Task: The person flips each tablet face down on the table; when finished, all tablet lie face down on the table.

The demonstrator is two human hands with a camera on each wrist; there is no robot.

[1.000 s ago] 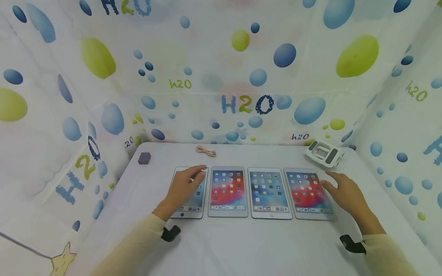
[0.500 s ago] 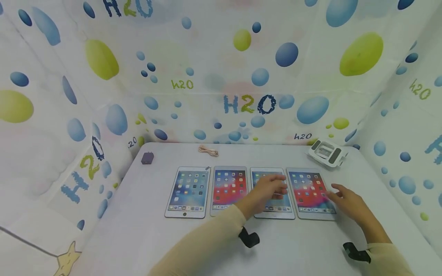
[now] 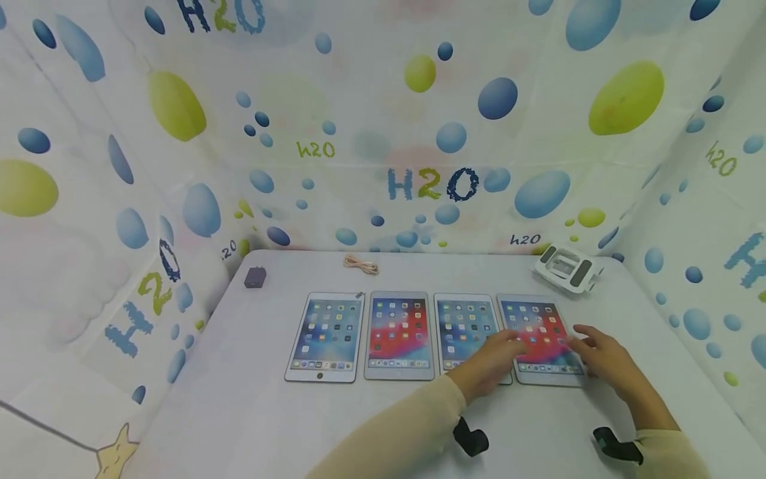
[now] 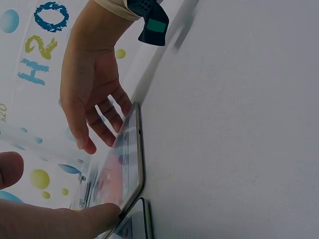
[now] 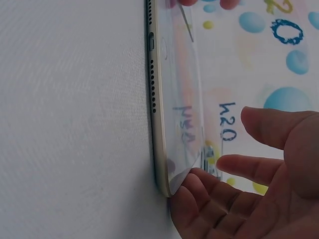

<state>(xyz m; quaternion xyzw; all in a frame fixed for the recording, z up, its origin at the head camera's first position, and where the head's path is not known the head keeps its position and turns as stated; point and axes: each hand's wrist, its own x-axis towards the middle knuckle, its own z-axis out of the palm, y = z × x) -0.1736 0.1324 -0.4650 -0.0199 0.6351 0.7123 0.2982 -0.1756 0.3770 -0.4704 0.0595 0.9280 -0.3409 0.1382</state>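
Observation:
Several white-framed tablets with lit screens lie flat in a row. My left hand (image 3: 487, 364) reaches across the third tablet (image 3: 462, 318) from the left, its fingers over the left edge of the rightmost tablet (image 3: 532, 319), which has a red-and-blue screen. In the left wrist view, a fingertip (image 4: 112, 211) of that hand is right at this tablet's edge. Along the opposite side is my right hand (image 3: 607, 359). Its loosely bent fingers (image 5: 192, 196) meet the tablet's near corner in the right wrist view, while the thumb stays apart, above the screen.
Left of these are a blue-screened tablet (image 3: 328, 329) and a red-screened one (image 3: 399, 326). A dark charger block (image 3: 255, 277) and a coiled cable (image 3: 362, 265) lie at the back. Behind the right end stands a white folding stand (image 3: 567, 268). Patterned cloth (image 3: 359, 159) walls the table.
My left hand has swept right from the leftmost tablet, past the middle ones, to the rightmost tablet's left edge. My right hand stays by the right edge, slightly lower. The tablets stay in place.

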